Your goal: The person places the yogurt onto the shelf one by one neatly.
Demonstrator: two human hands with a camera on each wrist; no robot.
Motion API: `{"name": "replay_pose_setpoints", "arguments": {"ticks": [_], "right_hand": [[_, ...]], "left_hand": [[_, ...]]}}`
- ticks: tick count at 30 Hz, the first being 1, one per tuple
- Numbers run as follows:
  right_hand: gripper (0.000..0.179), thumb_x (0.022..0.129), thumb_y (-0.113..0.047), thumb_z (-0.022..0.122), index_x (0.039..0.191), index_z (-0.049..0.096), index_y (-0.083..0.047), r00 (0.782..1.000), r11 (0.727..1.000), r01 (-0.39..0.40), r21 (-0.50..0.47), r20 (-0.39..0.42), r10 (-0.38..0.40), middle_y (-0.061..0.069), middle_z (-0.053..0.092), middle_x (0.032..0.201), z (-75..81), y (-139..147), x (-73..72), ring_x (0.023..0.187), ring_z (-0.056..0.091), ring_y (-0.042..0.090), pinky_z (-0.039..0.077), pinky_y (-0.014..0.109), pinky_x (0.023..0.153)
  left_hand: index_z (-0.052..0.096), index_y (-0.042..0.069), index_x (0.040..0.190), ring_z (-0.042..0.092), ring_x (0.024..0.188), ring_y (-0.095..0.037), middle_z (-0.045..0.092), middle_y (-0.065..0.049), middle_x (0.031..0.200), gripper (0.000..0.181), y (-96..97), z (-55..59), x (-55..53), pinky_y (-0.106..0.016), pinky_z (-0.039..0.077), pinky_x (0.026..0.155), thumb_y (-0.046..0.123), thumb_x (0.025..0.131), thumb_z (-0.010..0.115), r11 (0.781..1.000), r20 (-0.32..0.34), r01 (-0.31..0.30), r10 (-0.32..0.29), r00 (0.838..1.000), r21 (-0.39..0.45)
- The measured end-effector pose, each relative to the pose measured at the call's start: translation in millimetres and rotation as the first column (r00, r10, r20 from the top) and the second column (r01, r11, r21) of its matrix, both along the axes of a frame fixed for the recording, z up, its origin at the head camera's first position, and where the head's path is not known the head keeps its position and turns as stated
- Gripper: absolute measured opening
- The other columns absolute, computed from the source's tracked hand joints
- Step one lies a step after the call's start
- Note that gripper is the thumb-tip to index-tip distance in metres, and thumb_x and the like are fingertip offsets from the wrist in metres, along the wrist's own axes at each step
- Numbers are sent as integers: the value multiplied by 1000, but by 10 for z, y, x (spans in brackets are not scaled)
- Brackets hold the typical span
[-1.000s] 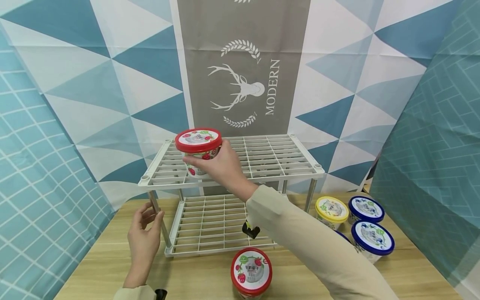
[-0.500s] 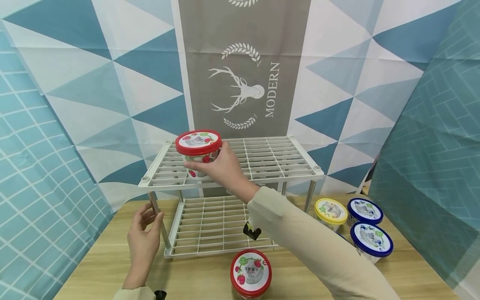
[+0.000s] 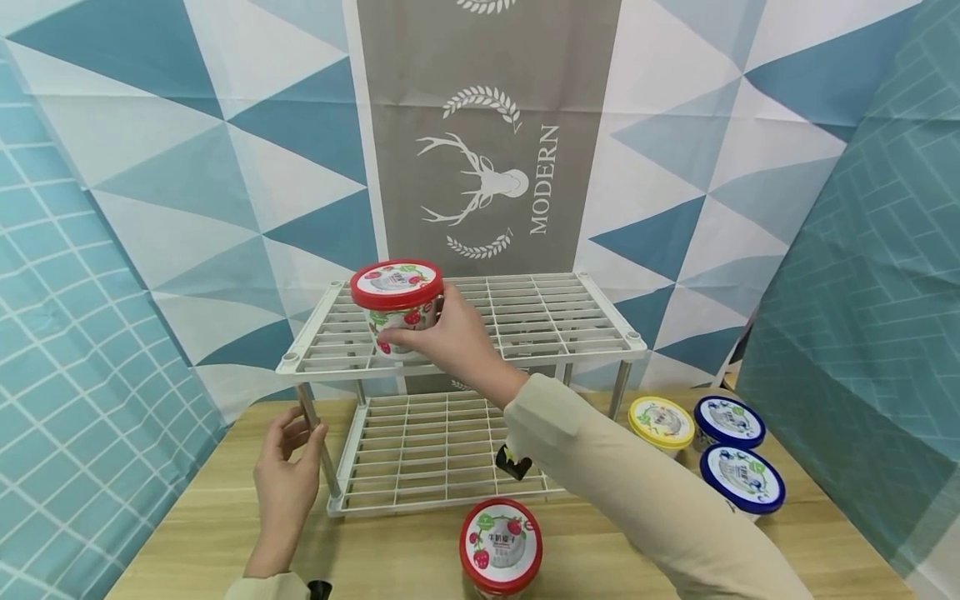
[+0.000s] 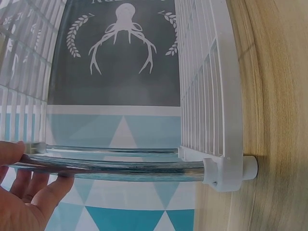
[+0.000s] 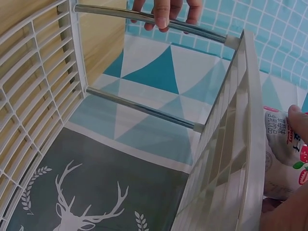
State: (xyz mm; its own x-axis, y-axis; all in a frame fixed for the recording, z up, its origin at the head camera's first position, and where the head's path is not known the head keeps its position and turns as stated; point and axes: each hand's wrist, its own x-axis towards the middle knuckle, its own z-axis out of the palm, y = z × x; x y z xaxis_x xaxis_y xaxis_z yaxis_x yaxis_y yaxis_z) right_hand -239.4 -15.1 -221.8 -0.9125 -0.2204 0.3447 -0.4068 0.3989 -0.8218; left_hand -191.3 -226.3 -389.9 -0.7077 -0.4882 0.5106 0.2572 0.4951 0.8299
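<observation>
A red tub point(image 3: 397, 302) is held at the left front of the rack's point(image 3: 540, 325) top, clamped in the right hand point(image 3: 452, 335). The rack's left front leg point(image 4: 139, 168) is pinched by the left hand point(image 3: 288, 471). On the table point(image 3: 191, 533), another red tub point(image 3: 501, 546) is seen before the rack, a yellow tub point(image 3: 662, 423) and two blue tubs point(image 3: 742, 479) to the rack's right.

On my feeds I read MODERN running up the grey wall panel point(image 3: 487, 108) behind the white rack point(image 3: 585, 354) and 牛奶 on the red-lidded tub point(image 3: 501, 547) before the rack, but can't surely decipher lettering on the berry-print tub point(image 3: 397, 302) at its top or the blue-lidded tubs point(image 3: 730, 421) rightward.
</observation>
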Motion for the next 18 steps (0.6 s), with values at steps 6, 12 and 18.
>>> {"name": "replay_pose_setpoints", "arguments": {"ticks": [6,12,18], "right_hand": [[69,70,-37,82,123,45,-14,1000,1000,-7,-1,-13,7,-1,57,101,-11,2,-13,84,51,15,46,25,62],[69,70,-37,82,124,45,-14,1000,1000,-4,-5,-4,4,-2,57,104,-21,-2,-30,87,52,15,48,25,66],[74,71,-36,81,129,42,-15,1000,1000,-6,-19,11,6,0,57,116,-31,-15,-49,100,56,13,53,29,81]], "left_hand": [[55,6,124,49,81,17,54,14,93,37,8,15,4,0,42,64,10,88,64,1000,-3,5,-5,1000,-5],[55,6,124,49,81,17,53,13,94,37,9,6,1,1,42,65,10,88,64,1000,3,10,-10,1000,-6],[54,6,124,49,81,17,54,12,94,38,5,2,-9,1,42,66,10,88,64,1000,2,9,-9,1000,-6]]}}
